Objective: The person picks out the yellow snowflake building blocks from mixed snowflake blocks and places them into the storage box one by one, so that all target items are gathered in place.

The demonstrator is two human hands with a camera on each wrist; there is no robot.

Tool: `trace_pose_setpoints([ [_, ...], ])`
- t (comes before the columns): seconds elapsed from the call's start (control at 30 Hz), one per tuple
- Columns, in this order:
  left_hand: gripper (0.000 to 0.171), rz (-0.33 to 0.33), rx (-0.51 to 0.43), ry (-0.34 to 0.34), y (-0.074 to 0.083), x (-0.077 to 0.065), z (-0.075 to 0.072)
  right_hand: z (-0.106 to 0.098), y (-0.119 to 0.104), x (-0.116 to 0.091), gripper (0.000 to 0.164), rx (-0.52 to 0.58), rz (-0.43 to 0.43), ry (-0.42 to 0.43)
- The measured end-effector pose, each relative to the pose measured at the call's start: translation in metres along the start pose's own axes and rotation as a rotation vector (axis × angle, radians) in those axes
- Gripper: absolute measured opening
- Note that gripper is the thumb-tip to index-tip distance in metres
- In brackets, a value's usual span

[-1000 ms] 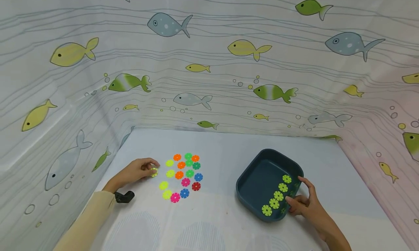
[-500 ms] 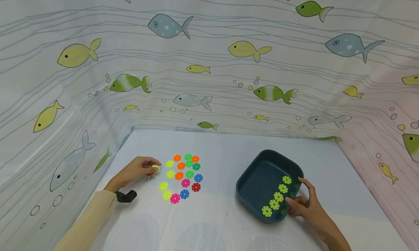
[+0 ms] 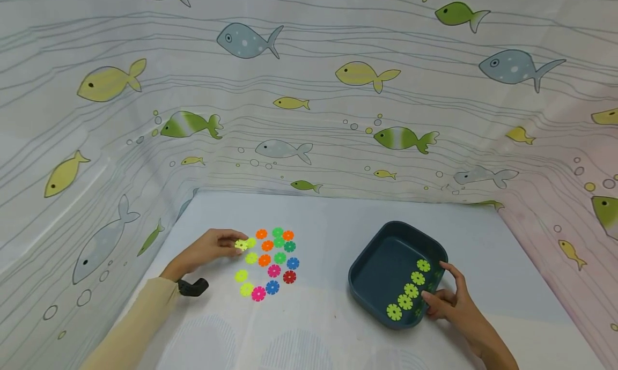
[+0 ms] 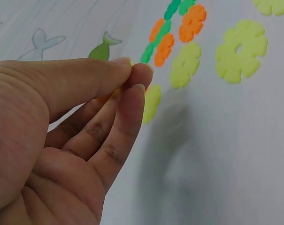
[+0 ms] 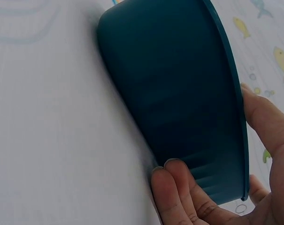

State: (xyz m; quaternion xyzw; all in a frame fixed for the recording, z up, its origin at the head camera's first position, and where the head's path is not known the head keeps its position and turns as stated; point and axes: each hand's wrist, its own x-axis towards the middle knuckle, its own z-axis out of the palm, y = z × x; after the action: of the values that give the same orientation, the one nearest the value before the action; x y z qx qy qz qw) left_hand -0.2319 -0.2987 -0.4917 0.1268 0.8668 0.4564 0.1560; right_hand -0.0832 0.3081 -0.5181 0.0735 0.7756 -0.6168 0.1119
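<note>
From my feeds: left hand (image 3: 219, 245) at the left of the table (image 3: 318, 327), thumb and fingertips together, pinching a yellow disc (image 3: 241, 245) by its edge. On the head feed the disc overlaps the nearest loose yellow one; I cannot tell whether the two touch. The left wrist feed hides nearly all of it behind the fingers; the hand casts a shadow on the table there. Loose discs spread just right of that hand: yellow discs (image 3: 251, 258) nearest, four of them; then four orange discs (image 3: 264, 260), four green discs (image 3: 280, 257) with one darker, two blue discs (image 3: 272, 287), two pink discs (image 3: 258, 293), one red disc (image 3: 289, 277). Right hand (image 3: 454, 300), well apart, grips the right side of a dark blue-green bin (image 3: 381, 263), digits on the rim and two fingertips against the outer wall, low down. Inside the bin I count five yellow pieces (image 3: 411, 290) in a line along the wall by that hand. Left arm wears a cream sleeve (image 3: 135, 322), a black fitting (image 3: 193, 287) at the wrist. Fish-print sheet (image 3: 328, 123) lines the back and sides.
</note>
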Motion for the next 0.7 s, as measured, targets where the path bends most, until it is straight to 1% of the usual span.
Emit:
trace_pose_setpoints([
  [0.23, 0.042, 0.053, -0.039, -0.026, 0.010, 0.007, 0.005, 0.000, 0.001, 0.000, 0.094, -0.003, -0.001, 0.000],
  [0.4, 0.046, 0.067, -0.034, -0.063, 0.018, 0.013, 0.009, 0.000, 0.001, 0.001, 0.094, -0.008, 0.013, 0.006],
  [0.7, 0.048, 0.146, -0.065, -0.138, 0.031, 0.026, 0.019, 0.000, -0.001, -0.001, 0.094, -0.009, -0.007, -0.008],
])
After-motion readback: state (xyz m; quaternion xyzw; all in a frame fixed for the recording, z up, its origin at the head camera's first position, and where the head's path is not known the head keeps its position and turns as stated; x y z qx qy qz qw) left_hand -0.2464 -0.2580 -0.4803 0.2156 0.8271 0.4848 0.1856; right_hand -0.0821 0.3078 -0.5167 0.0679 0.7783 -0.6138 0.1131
